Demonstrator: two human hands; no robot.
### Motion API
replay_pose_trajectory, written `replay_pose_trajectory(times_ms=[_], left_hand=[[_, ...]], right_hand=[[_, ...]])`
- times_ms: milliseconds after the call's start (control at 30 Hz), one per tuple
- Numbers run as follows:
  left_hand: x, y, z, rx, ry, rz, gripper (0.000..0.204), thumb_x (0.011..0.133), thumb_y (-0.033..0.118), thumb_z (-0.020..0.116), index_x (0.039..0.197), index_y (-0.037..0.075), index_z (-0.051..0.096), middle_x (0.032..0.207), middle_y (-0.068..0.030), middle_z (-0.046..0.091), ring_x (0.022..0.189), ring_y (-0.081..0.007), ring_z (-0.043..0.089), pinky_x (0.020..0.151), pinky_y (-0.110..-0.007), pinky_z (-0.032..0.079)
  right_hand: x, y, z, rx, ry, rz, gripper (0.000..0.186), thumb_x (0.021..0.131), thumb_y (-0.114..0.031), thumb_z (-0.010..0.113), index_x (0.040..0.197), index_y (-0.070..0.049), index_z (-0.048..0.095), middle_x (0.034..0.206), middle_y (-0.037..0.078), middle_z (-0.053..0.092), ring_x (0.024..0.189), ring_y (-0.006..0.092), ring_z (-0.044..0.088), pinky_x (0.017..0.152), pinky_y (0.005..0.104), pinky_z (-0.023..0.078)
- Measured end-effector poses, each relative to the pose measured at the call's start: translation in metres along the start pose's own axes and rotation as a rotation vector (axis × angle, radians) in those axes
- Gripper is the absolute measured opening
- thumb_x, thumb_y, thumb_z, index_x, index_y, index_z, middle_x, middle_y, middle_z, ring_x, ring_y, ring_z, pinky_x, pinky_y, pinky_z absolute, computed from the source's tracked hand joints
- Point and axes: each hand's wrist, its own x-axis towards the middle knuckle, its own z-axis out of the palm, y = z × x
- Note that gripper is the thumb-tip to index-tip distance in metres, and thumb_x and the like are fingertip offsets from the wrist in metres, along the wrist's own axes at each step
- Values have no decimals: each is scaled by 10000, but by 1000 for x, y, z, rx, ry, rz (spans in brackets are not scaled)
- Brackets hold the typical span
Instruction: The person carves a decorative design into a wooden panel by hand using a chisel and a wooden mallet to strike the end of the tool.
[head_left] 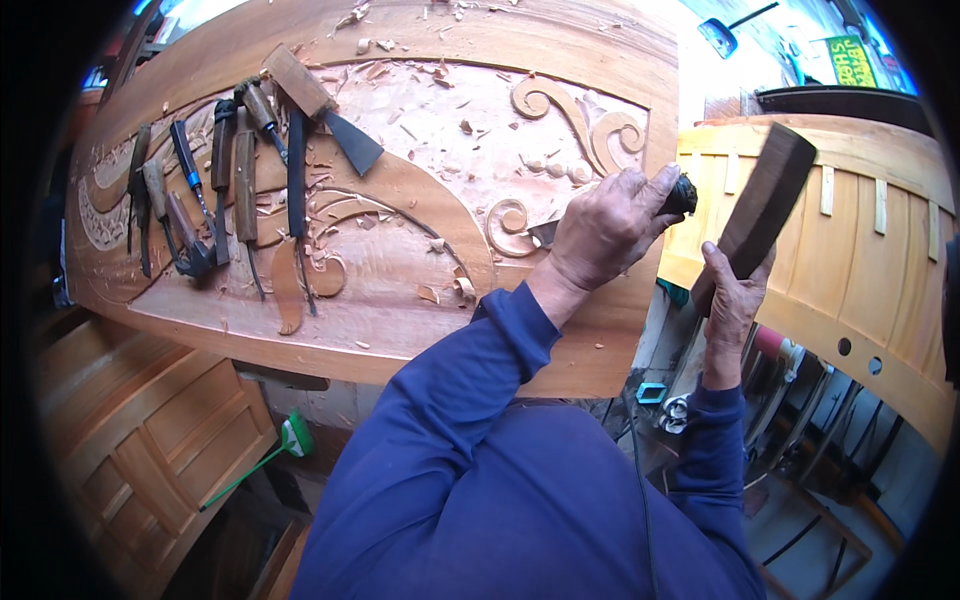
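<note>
A large carved wooden panel (390,330) lies before me, with raised scrolls and leaf shapes on it. My left hand (612,225) is closed around a chisel; its dark handle end (681,194) sticks out to the right. The metal blade (543,234) shows on the other side, beside a small carved scroll (508,226). Whether the edge touches the wood I cannot tell. My right hand (737,292) grips a dark, squared wooden mallet (768,190) near its lower end. The mallet is tilted upward, apart from the chisel handle.
Several carving chisels (245,175) lie in a row on the panel's left, with a wood-handled, wide-bladed tool (352,143) beside them. Wood shavings (463,287) are scattered around. Another wooden panel (850,240) stands at right. Lower left are a panelled door (180,440) and green broom (296,436).
</note>
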Motion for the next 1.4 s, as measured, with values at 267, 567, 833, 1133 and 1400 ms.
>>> replay_pose_trajectory(times_ms=[267,567,833,1133,1400], left_hand=[[-7,1,-8,-37,-118,45,621,864,319,841,1418,125,638,908,-76,693,760,-261,713,613,-375,588],[-14,3,-23,-192,-264,131,549,866,322,821,1355,126,666,914,-75,665,825,-258,708,616,-373,584],[-15,3,-32,-253,-318,208,580,858,358,833,1373,149,668,899,-59,667,758,-246,702,582,-363,574],[-23,-4,-40,-326,-428,309,618,846,371,839,1418,222,660,856,-46,641,720,-245,689,576,-378,569],[-24,-10,-53,-421,-565,395,567,897,399,790,1393,172,636,869,-70,610,684,-282,670,570,-399,553]], right_hand=[[-45,-4,2,-290,15,-119,824,904,40,773,1620,-58,377,1435,99,619,1252,167,620,1070,306,505],[-98,8,9,-222,104,-21,794,917,0,793,1606,-63,405,1427,102,613,1285,174,583,1112,330,457],[-136,19,19,-366,188,-6,855,906,-13,811,1629,-70,359,1465,121,578,1270,199,588,1114,344,455],[-176,9,54,-337,302,-35,801,936,-78,794,1609,-17,364,1443,129,592,1274,232,581,1121,357,436],[-212,8,83,-433,437,79,867,906,-103,852,1598,-1,339,1478,154,552,1318,263,554,1129,387,429]])
